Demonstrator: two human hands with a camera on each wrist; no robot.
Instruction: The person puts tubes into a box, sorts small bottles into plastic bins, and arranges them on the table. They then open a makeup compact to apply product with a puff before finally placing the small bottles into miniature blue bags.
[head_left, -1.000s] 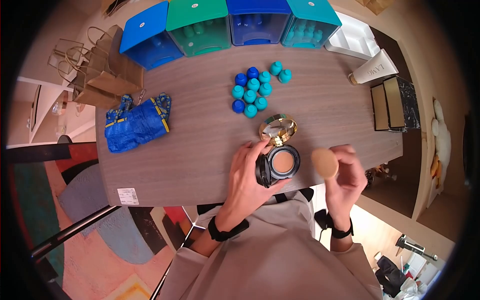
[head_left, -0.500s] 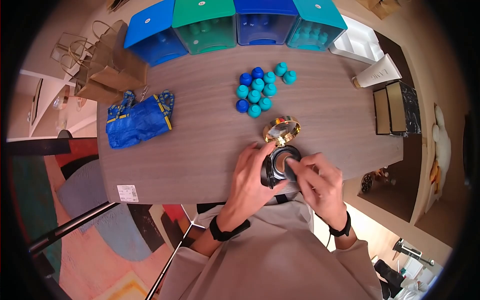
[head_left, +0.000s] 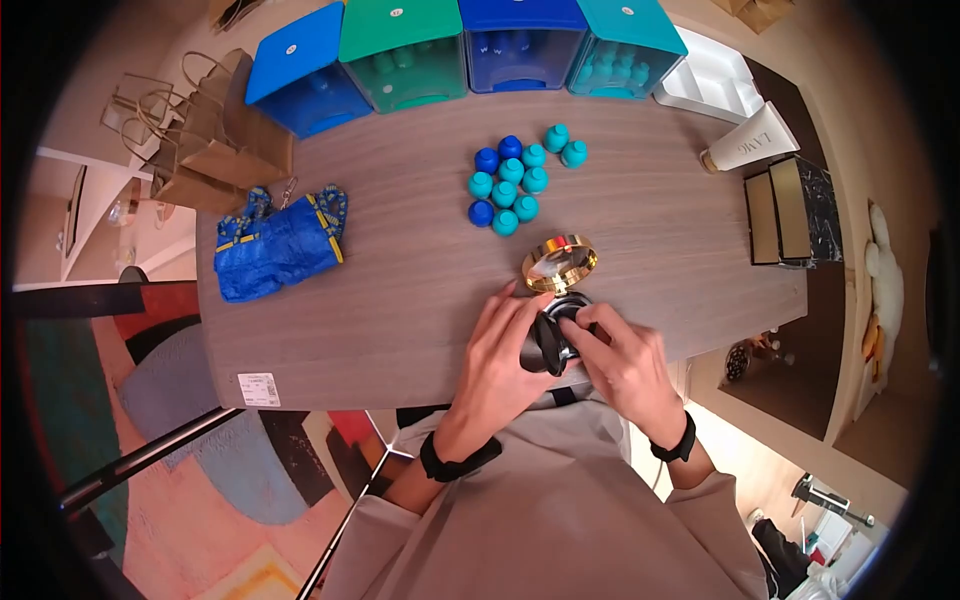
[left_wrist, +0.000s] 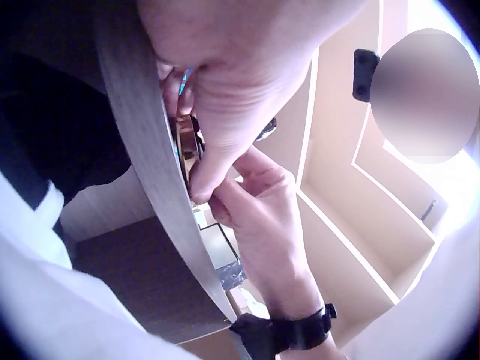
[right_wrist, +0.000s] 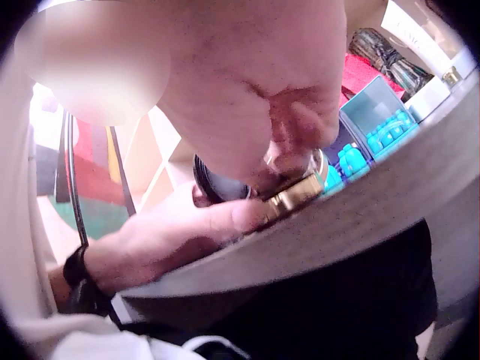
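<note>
My left hand (head_left: 500,345) holds an open cushion compact (head_left: 572,298) at the table's front edge. Its gold, mirrored lid (head_left: 560,264) stands raised on the far side, and a black inner lid (head_left: 545,345) is tilted up on the left. Over the pan, the curled fingers of my right hand (head_left: 630,365) reach in, gripping a makeup puff that they hide. The right wrist view shows the left thumb (right_wrist: 244,216) along the gold edge and the inner lid (right_wrist: 221,184) upright behind it.
Several teal and blue bottles (head_left: 508,170) cluster beyond the compact. Coloured bins (head_left: 405,60) line the back, with a white tray (head_left: 705,80), a cream tube (head_left: 750,140) and black boxes (head_left: 795,212) at right. Left are a blue bag (head_left: 280,250) and paper bags (head_left: 225,130).
My right hand has brought the beige puff from the right side down into the compact, where it is now hidden. The left hand keeps its hold on the compact.
</note>
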